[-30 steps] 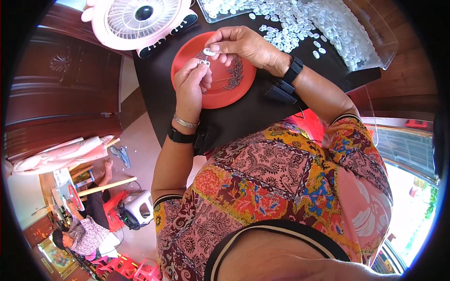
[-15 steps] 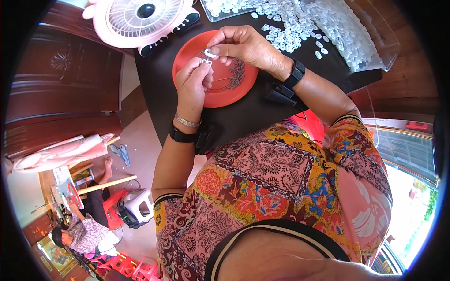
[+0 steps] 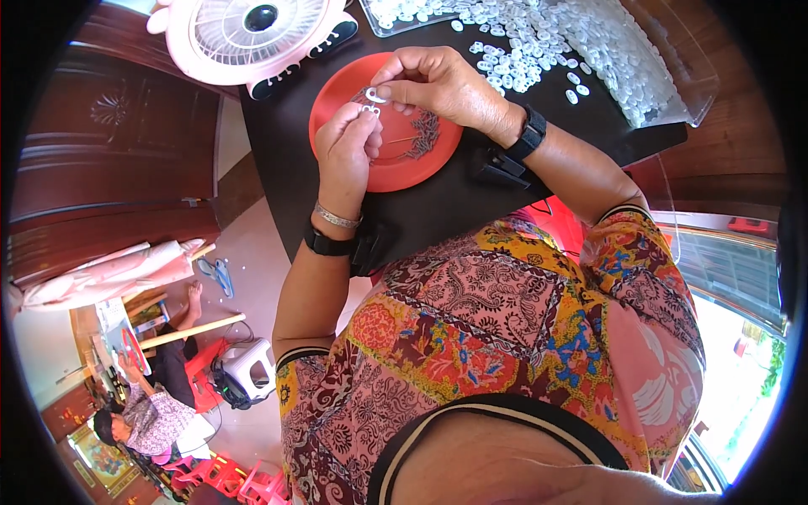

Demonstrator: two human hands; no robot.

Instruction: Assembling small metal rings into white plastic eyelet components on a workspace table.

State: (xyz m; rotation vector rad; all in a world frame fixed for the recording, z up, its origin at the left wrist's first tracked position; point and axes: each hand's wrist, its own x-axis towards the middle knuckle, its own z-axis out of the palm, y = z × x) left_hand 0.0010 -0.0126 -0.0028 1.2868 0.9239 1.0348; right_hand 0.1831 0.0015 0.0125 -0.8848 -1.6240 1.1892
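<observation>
Over a red plate [image 3: 396, 178], both my hands are pinched close together. My right hand [image 3: 450, 88] grips a small white oval piece [image 3: 374, 96] between thumb and forefinger. Just below it, another small white piece with holes [image 3: 370, 109] sticks up from the fingertips of my left hand [image 3: 345, 145], which is closed on it. The two pieces are very close; whether they touch I cannot tell. On the plate, beside my fingers, lies a heap of small grey metal pieces [image 3: 423, 135], partly hidden by my hands.
Loose white oval pieces with holes [image 3: 509, 71] spread over the black tabletop [image 3: 286, 160], and many more fill a clear bag or tray [image 3: 619, 63] at the far right. A pink fan [image 3: 261, 21] stands far left. Another person [image 3: 156, 421] sits at left near a white stool [image 3: 248, 370].
</observation>
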